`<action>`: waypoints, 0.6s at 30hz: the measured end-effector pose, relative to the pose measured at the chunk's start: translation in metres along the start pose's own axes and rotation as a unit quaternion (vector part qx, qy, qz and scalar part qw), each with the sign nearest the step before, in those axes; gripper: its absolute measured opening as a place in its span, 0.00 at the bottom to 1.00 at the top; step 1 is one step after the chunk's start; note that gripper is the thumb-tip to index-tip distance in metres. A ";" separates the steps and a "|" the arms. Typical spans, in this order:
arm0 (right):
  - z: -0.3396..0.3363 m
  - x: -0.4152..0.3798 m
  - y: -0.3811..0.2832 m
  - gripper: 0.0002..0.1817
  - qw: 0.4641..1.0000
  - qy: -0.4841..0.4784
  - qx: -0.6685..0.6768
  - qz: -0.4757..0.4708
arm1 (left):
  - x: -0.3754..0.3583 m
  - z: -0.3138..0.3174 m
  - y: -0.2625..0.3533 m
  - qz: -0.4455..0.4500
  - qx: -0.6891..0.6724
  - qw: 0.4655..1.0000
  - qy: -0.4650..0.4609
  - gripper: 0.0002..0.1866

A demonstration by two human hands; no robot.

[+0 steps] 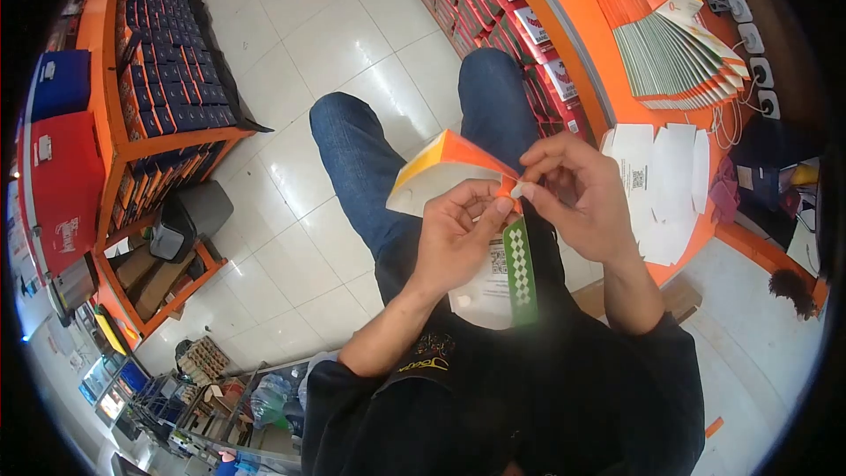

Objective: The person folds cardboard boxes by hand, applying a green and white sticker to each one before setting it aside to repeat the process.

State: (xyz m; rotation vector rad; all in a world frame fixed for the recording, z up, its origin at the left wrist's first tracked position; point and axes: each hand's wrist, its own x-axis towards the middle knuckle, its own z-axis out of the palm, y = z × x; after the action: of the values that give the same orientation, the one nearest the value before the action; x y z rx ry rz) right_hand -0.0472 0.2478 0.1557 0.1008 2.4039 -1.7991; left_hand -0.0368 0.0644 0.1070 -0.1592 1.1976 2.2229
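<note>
Over my lap I hold a partly folded cardboard carton (521,275). It has a green panel with white diamonds, a yellow and orange panel, and a pale inner side with a printed code. My left hand (458,238) is closed on its middle, thumb and fingers pinching near an orange flap. My right hand (577,198) is closed at the same spot, thumb and forefinger pinching a small whitish tab at the carton's edge. The fingertips of both hands nearly meet there. Fingers partly hide the fold between them.
On the orange counter (568,0) to the right lie a fanned stack of flat cartons (679,62) and white unfolded carton sheets (656,181). Red boxes (458,0) are stacked beneath. Shelved blue-and-orange boxes (167,88), a red case (66,185) and a grey bin (189,216) stand left.
</note>
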 end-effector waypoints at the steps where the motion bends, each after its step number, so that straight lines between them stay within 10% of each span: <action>1: 0.001 0.000 0.000 0.14 1.000 0.001 0.000 -0.003 | 0.000 -0.001 -0.001 0.008 0.005 1.000 0.002 0.09; 18: 0.014 0.005 0.012 0.06 0.995 0.003 0.005 -0.100 | 0.011 -0.019 0.000 0.096 0.102 0.990 0.007 0.09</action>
State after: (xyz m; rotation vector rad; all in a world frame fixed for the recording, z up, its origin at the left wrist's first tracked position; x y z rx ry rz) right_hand -0.0500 0.2381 0.1396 -0.1378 2.4865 -1.8951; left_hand -0.0492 0.0544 0.0918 0.0247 1.4939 2.2439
